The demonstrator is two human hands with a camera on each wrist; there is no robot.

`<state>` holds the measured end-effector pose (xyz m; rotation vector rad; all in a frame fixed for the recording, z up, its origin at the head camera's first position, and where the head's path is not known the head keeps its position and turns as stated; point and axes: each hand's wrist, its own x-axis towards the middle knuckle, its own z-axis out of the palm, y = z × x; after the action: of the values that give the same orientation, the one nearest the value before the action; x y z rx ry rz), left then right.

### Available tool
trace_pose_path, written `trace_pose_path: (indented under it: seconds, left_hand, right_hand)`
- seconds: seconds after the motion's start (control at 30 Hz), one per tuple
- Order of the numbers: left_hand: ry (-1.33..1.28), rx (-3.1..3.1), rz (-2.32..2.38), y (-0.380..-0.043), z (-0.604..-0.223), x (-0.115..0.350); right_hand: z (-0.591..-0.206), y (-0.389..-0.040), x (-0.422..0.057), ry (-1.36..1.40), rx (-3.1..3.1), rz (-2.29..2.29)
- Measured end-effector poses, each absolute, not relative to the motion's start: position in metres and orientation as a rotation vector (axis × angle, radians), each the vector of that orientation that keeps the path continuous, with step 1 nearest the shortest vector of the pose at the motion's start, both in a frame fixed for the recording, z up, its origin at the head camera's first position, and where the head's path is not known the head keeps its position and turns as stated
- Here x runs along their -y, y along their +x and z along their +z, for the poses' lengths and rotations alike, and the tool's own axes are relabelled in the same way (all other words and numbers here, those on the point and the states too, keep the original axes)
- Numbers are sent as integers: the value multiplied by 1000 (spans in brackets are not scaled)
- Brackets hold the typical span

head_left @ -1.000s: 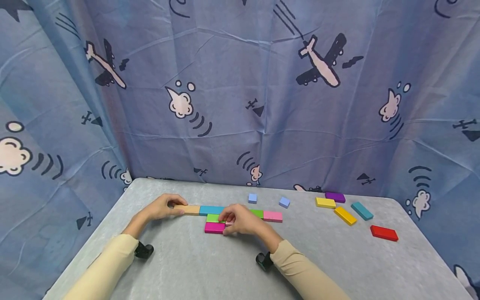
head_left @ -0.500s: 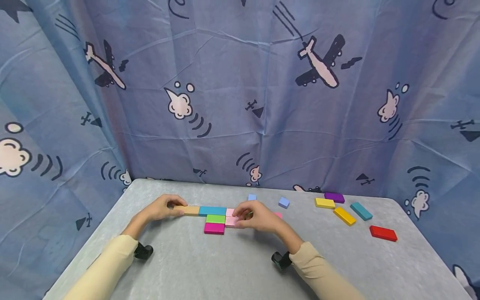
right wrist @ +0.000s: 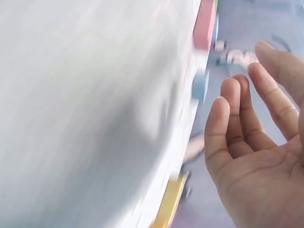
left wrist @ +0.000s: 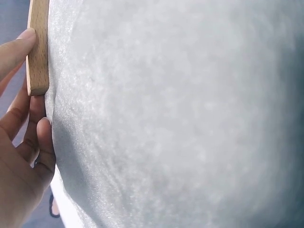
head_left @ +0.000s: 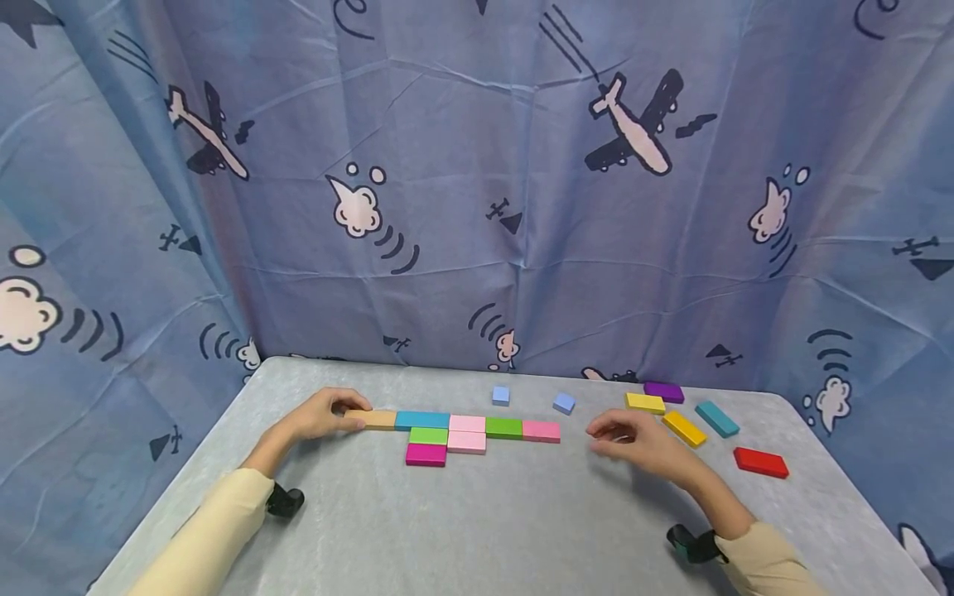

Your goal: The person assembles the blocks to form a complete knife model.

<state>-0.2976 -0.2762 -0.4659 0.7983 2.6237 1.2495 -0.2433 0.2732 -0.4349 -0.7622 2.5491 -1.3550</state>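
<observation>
My left hand (head_left: 325,411) pinches the left end of a natural wood block (head_left: 380,420), thumb on its near side. In the left wrist view the thumb presses the wood block (left wrist: 39,52). A joined row continues with a teal-blue block (head_left: 422,420), a light pink block (head_left: 467,423), a green block (head_left: 504,428) and a darker pink block (head_left: 541,431). Below it lie a light green block (head_left: 428,435), a second pink block (head_left: 466,443) and a magenta block (head_left: 426,454). My right hand (head_left: 641,443) hovers right of the row, fingers relaxed, holding nothing.
Two small light blue blocks (head_left: 501,396) lie behind the row. Farther right are a yellow block (head_left: 644,403), a purple block (head_left: 663,391), an orange-yellow block (head_left: 684,429), a teal block (head_left: 717,419) and a red block (head_left: 761,463). A blue patterned curtain (head_left: 447,207) borders the table.
My right hand has let go of the lower pink block, which now lies against the row, and has moved right toward the loose blocks. The left hand has stayed put.
</observation>
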Motion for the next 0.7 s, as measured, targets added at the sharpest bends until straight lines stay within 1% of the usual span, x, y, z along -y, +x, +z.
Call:
trace_pose_path:
  seconds: [0.3, 0.5, 0.7]
  left_hand:
    - [784, -2621, 1249, -298, -467, 276]
    - [795, -2629, 1242, -298, -467, 277]
    - [758, -2624, 1248, -297, -468, 276]
  right_hand:
    - [-432, -213, -357, -357, -2674, -1345]
    - [-430, -198, -404, -173, -2823, -1238]
    - [-431, -191, -444, -22, -2857, -1273]
